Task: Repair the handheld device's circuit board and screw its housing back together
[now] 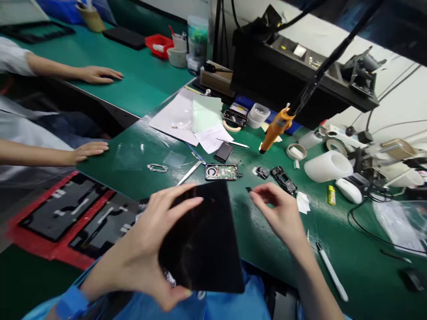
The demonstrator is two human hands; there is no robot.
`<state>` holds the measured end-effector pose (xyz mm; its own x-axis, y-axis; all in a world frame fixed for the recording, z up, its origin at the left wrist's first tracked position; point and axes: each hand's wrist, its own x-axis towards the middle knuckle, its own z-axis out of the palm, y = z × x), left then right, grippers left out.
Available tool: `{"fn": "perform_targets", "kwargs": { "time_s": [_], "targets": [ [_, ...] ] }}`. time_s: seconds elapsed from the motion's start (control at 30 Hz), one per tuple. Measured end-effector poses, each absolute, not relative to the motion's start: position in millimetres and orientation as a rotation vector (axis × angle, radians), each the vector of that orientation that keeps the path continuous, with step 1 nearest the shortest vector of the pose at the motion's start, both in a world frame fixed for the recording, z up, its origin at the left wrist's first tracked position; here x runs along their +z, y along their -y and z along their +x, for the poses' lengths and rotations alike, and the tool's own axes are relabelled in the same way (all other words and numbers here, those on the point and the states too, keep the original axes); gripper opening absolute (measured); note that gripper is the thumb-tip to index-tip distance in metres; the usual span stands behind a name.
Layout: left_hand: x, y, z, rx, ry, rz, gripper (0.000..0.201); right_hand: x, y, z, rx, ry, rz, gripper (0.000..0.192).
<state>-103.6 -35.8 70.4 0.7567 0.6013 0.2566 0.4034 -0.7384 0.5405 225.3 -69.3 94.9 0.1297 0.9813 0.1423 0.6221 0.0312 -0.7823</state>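
By the table's (pixel 263 240) near edge, left hand (pixel 142 249) clasps black panel (pixel 208 244) (slick gloss could cause slipping); right hand (pixel 278 209) pinches dark sliver (pixel 248 189).

The head camera looks forward and down over the green bench (pixel 255 233).

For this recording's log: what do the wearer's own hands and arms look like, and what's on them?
Both the left hand and right hand are bare, without gloves. A plain blue band sits at the left wrist. The right forearm shows no band, and no sleeve covers its visible length. Blue clothing shows below the hands.
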Motion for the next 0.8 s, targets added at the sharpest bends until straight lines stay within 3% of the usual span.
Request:
{"fn": "perform_targets", "kwargs": {
  "time_s": [0.13, 0.27, 0.6, 0.8],
  "targets": [
    [54.0, 26.6, -40.8, 0.515, -0.463, 2.63, 0.128, 99.9, 124.6, 255.5, 0.711, 1.041, -1.856, 0.048],
    [38.5, 23.5, 0.1, 0.361, -0.364, 2.73, 0.127, 86.2, 154.1, 251.4, 0.79, 0.907, -1.93, 0.058],
    [18.4, 17.5, 15.2, 0.233, -0.457, 2.727, 0.122, 42.2, 167.1, 243.2, 0.8, 1.073, -2.007, 0.046],
    [14.9, 22.5, 16.2, 0.247, -0.521, 2.734, 0.131, 38.6, 164.6, 245.4, 0.806, 1.044, -1.954, 0.045]
  ]
}}
